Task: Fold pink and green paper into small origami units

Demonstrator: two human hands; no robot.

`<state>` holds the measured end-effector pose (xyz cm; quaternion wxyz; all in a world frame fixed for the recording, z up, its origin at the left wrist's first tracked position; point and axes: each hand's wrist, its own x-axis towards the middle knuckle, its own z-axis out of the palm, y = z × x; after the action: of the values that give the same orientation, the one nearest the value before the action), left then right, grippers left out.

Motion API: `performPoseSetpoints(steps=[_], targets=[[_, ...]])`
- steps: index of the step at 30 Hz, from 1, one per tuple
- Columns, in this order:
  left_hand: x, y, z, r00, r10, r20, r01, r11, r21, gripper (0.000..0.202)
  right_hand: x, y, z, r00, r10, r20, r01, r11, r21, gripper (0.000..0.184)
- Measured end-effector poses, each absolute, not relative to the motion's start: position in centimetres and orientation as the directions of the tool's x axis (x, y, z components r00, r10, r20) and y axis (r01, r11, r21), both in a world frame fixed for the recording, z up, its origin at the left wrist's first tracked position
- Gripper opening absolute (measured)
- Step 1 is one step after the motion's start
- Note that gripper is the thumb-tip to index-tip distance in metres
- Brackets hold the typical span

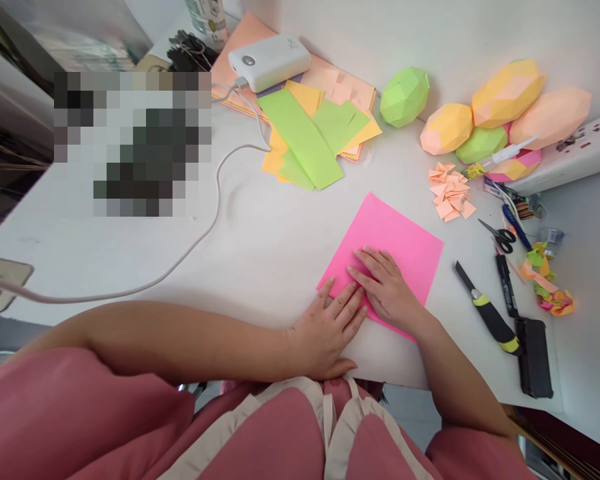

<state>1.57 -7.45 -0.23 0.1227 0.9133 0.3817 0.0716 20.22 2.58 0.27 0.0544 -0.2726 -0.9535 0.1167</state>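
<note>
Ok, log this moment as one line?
left hand: flat on pink square paper sheet | right hand: pressing same sheet | sheet: flat on white table | black-and-yellow utility knife: right, untouched

Dusty-pink garment, cream strap trim at chest; forearms bare, left hand (327, 327) and right hand (387, 287) ringless.

Home craft desk: coloured paper sheets (307, 133), scissors (500, 235).

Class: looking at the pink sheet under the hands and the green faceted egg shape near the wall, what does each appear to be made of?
Pink sheet: thin matte paper, lying flat with crisp edges. Green faceted shape: probably folded paper too, matte, with sharp flat facets, like the green strips nearby.
</note>
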Motion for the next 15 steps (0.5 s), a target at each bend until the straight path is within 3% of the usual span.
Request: performPoseSetpoints(steps=[15], targets=[[1.54,-7.36,0.12,0.703,0.712,-0.001,0.687,-0.677,0.265,0.083,20.11,2.48,0.28,-0.85,0.524,0.05,0.506,0.839,-0.199,0.041]])
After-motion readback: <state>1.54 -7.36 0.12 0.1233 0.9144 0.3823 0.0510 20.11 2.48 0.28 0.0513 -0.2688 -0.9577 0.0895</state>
